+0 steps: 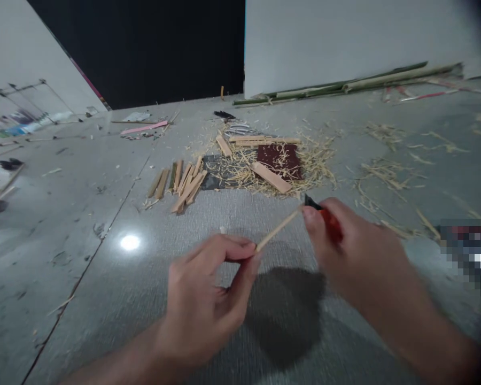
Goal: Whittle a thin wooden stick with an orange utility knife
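My left hand [210, 289] pinches one end of a thin pale bamboo strip [278, 230] between thumb and fingertips. The strip slants up to the right, above the floor. At its far end, my right hand [350, 243] is closed round an orange-handled knife [332, 224]. A dark blade sticks out past the right thumb, close to the strip's tip. Most of the handle is covered by the fingers, and whether the edge touches the strip I cannot tell.
Ahead lie several short split bamboo pieces [190, 187], curly shavings [318, 158], a dark red sheet [278, 155] and a flat wood piece [271, 177]. Long green bamboo poles [304, 93] rest along the wall. A pink strip [144, 127] lies at the back left.
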The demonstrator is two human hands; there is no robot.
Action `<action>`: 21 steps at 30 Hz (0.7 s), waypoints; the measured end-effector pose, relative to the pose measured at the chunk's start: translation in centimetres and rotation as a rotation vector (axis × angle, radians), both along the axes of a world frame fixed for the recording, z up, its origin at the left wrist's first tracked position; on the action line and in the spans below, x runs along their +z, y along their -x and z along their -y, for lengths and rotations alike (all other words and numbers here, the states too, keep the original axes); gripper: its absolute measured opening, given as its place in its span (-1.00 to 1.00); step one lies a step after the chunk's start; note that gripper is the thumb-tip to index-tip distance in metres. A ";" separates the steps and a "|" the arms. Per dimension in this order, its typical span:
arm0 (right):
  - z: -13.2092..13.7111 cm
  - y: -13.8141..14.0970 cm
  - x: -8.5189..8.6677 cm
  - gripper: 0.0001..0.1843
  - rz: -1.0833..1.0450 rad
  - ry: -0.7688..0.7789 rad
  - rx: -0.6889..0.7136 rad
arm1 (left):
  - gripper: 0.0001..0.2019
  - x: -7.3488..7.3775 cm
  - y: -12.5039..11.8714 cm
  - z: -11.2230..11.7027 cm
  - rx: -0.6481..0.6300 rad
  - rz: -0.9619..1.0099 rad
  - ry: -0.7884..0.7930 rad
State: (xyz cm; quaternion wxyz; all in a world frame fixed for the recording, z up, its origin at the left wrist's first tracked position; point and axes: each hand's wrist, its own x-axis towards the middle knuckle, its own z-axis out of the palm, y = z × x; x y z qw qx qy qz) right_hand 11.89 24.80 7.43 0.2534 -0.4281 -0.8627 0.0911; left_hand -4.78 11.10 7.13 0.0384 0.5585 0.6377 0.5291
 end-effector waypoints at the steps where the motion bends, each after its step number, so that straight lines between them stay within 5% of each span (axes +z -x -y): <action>1: 0.0 0.1 0.4 -0.57 -0.021 0.012 0.020 | -0.84 -0.1 0.0 0.0 0.014 0.022 0.009; 9: 2.5 0.1 0.8 -0.56 -0.159 0.218 0.308 | -0.84 -0.5 0.0 -0.7 0.063 0.240 0.039; 21: 3.6 0.7 0.6 -0.65 -0.084 0.194 0.493 | -0.86 -0.2 0.3 -0.4 0.047 0.084 0.016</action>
